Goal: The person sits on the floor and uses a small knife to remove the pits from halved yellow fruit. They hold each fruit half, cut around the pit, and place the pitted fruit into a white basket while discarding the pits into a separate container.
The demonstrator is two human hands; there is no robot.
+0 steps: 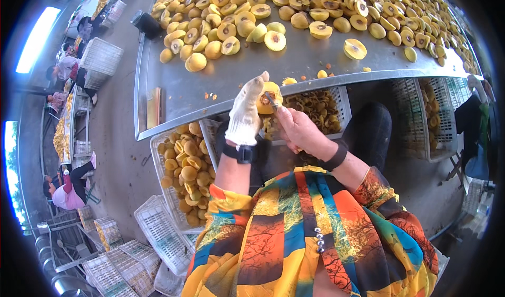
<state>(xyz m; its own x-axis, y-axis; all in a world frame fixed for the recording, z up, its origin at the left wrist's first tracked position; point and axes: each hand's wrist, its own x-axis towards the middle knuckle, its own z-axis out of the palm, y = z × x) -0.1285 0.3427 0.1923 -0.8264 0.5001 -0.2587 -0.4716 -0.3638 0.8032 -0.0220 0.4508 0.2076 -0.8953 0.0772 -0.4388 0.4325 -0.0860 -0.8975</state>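
Note:
My left hand (pixel 246 111), in a white glove, holds a yellow halved stone fruit (pixel 270 97) with its cut face towards my right. My right hand (pixel 302 130) is bare and grips a small metal tool (pixel 271 99), whose tip is in the brownish centre of that fruit. Both hands are just past the near edge of a stainless steel table (pixel 240 80). Many fruit halves (pixel 275 40) lie on the tabletop beyond them. Below my hands, a white crate holds curved fruit scraps (pixel 315 109). How much of the tool's handle my fingers cover is hidden.
A white plastic crate (pixel 156 155) full of fruit halves stands at lower left, with stacked crates (pixel 118 269) behind it. A dark cup (pixel 146 24) is at the table's left corner. More crates (pixel 410 119) stand at right beside a person. Other people (pixel 67 192) sit at far left.

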